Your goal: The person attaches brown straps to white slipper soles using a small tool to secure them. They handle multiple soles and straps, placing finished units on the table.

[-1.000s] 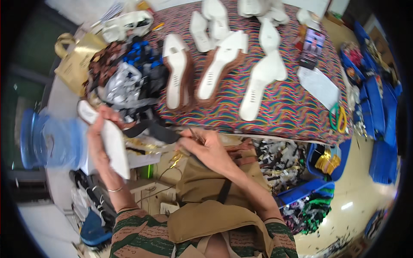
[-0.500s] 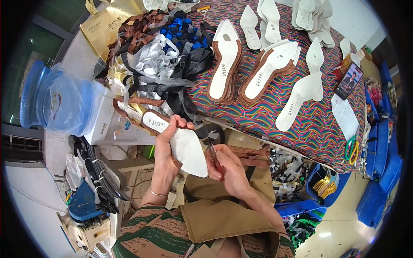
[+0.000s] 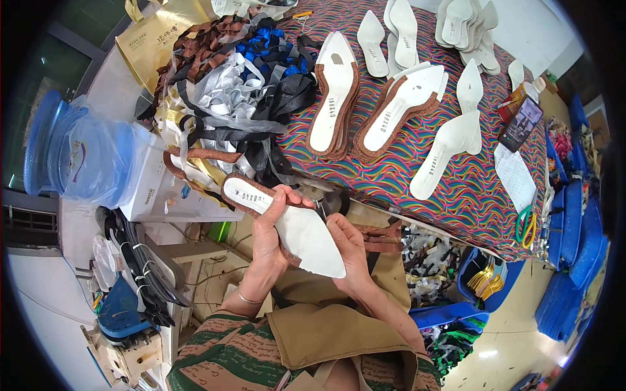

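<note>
My left hand (image 3: 266,229) is closed round a white shoe insole (image 3: 310,240) with brown glittery edging along its rounded heel. The insole's pointed toe slants down to the right, in front of my right hand. My right hand (image 3: 352,253) is closed at the insole's far edge, gripping what looks like small scissors (image 3: 323,208). Only a thin metal tip of them shows; the fingers and the insole hide the rest. Just beyond the table edge, brown strips (image 3: 383,236) hang to the right of this hand.
Brown-edged insoles (image 3: 334,98) lie stacked on the patterned table (image 3: 300,146), with plain white insoles (image 3: 450,153) farther right. Ribbon strips (image 3: 241,91) heap at left beside a blue water bottle (image 3: 98,156). A phone (image 3: 521,124) and green-and-yellow-handled scissors (image 3: 527,228) sit near the right edge.
The insole has shifted right and slightly down, its toe now in front of my right hand. My right hand has turned, hiding most of the scissors seen earlier.
</note>
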A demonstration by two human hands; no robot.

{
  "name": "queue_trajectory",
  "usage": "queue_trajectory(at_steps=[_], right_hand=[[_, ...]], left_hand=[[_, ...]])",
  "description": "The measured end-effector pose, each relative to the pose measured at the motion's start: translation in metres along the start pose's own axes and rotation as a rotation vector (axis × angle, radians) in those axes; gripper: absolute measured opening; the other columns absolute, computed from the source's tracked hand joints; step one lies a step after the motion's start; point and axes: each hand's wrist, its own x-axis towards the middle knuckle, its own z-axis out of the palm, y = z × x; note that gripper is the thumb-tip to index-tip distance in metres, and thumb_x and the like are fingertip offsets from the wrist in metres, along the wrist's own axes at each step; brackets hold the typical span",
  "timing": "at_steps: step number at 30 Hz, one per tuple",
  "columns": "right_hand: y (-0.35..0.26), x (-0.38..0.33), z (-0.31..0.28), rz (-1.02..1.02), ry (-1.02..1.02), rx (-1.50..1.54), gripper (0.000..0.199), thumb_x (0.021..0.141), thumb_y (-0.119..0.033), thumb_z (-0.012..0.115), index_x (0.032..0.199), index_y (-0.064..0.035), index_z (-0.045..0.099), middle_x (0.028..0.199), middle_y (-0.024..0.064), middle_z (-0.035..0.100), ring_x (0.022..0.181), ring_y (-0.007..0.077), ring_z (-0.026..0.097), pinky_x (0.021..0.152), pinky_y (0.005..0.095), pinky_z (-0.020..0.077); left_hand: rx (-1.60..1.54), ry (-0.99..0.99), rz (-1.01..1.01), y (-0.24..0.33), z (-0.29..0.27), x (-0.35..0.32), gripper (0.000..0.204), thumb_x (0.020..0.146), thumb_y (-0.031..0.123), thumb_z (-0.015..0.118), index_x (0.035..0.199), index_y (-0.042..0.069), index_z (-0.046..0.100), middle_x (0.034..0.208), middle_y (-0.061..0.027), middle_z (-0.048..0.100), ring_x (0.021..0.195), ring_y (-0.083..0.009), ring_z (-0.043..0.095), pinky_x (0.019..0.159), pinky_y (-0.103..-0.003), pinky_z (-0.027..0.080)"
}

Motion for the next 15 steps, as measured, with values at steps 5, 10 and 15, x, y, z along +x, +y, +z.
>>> queue_trajectory(at_steps=[5, 10, 15], right_hand=[[-0.001, 0.001, -0.017, -0.110, -0.091, -0.086, 0.011, 0.096, -0.017, 0.057, 0.094, -0.0070, 0.060, 0.083, -0.0044, 0.059, 0.064, 0.0010, 0.048, 0.053, 0.0201, 0.0367], [-0.055, 0.004, 0.000, 0.040, 0.050, -0.014, 0.017, 0.095, -0.020, 0.061, 0.086, -0.0064, 0.058, 0.066, -0.0053, 0.050, 0.055, 0.0000, 0.041, 0.047, 0.0180, 0.0271], [-0.065, 0.008, -0.017, -0.418, -0.122, -0.884, 0.017, 0.091, -0.011, 0.062, 0.078, -0.0013, 0.060, 0.058, -0.0045, 0.047, 0.049, 0.0059, 0.037, 0.045, 0.0230, 0.0282]], left_hand=[[-0.012, -0.047, -0.001, -0.005, 0.003, 0.001, 0.018, 0.096, 0.023, 0.058, 0.101, 0.006, 0.053, 0.085, -0.0073, 0.059, 0.089, -0.0252, 0.061, 0.084, -0.039, 0.053], [0.315, -0.108, 0.053, -0.006, 0.017, -0.004, 0.020, 0.097, 0.020, 0.054, 0.107, 0.002, 0.055, 0.095, -0.0165, 0.066, 0.098, -0.0287, 0.064, 0.084, -0.041, 0.054], [0.478, -0.287, 0.146, -0.015, 0.027, 0.000, 0.023, 0.095, 0.016, 0.054, 0.107, -0.003, 0.058, 0.101, -0.0198, 0.067, 0.107, -0.0312, 0.062, 0.093, -0.044, 0.050]])
